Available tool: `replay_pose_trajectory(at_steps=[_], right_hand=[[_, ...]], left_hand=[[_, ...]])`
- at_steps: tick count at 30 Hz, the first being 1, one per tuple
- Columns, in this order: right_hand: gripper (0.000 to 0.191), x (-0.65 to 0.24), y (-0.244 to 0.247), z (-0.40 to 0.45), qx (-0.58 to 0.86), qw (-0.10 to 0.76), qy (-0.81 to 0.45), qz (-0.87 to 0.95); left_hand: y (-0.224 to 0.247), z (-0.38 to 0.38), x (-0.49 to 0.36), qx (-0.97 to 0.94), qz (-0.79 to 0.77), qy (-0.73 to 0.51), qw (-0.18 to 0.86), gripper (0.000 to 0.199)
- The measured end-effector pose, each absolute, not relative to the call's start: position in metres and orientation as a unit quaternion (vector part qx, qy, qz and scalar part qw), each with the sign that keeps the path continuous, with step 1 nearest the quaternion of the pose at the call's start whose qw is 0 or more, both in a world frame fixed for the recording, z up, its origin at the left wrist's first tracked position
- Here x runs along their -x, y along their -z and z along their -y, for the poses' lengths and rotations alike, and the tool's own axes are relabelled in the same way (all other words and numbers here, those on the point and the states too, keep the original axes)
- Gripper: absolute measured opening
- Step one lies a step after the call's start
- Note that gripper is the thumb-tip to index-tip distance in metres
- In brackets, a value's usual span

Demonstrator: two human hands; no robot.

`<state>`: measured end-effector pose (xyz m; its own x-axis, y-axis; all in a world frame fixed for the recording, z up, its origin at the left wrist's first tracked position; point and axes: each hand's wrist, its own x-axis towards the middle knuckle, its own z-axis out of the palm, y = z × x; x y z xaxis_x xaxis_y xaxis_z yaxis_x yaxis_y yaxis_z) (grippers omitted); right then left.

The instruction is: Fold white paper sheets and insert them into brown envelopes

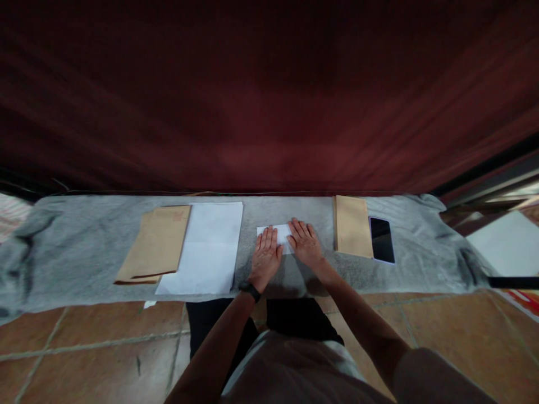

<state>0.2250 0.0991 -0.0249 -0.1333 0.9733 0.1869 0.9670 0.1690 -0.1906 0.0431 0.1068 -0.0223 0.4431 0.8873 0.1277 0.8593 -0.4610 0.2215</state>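
A small piece of white paper (283,231), seemingly folded, lies flat on the grey cloth (290,209) in front of me. My left hand (266,255) rests flat on its left part, fingers stretched out. On its right end lies my right hand (305,243), also flat with the fingers extended. Parts of the paper are hidden under both hands. Left of my hands is a stack of white paper sheets (213,247), creased across the middle. Several brown envelopes (164,238) overlap its left side. A stack of brown envelopes (353,227) sits right of my right hand.
A dark-screened phone (382,240) lies against the right envelope stack. Behind the cloth-covered surface rises a dark red wall or panel (269,129). Orange floor tiles (105,348) show below the near edge. A white board-like object (507,244) stands beyond the right end.
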Motion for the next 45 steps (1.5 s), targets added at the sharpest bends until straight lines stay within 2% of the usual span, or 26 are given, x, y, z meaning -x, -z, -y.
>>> replay_pose_trajectory(at_steps=[10, 19, 38, 45], right_hand=[[0.053, -0.220, 0.019, -0.097, 0.651, 0.146, -0.019, 0.745], [0.055, -0.179, 0.020, -0.052, 0.587, 0.154, -0.047, 0.794], [0.059, -0.220, 0.029, -0.044, 0.622, 0.142, 0.005, 0.770], [0.048, -0.221, 0.031, -0.043, 0.617, 0.123, 0.009, 0.778]], left_hand=[[0.026, -0.108, -0.033, -0.828, -0.544, -0.130, 0.044, 0.060], [0.024, -0.108, -0.030, -0.837, -0.533, -0.115, 0.057, 0.058], [0.015, -0.107, -0.041, -0.821, -0.559, -0.108, 0.046, 0.060], [0.014, -0.106, -0.074, -0.877, -0.458, -0.107, 0.095, 0.057]])
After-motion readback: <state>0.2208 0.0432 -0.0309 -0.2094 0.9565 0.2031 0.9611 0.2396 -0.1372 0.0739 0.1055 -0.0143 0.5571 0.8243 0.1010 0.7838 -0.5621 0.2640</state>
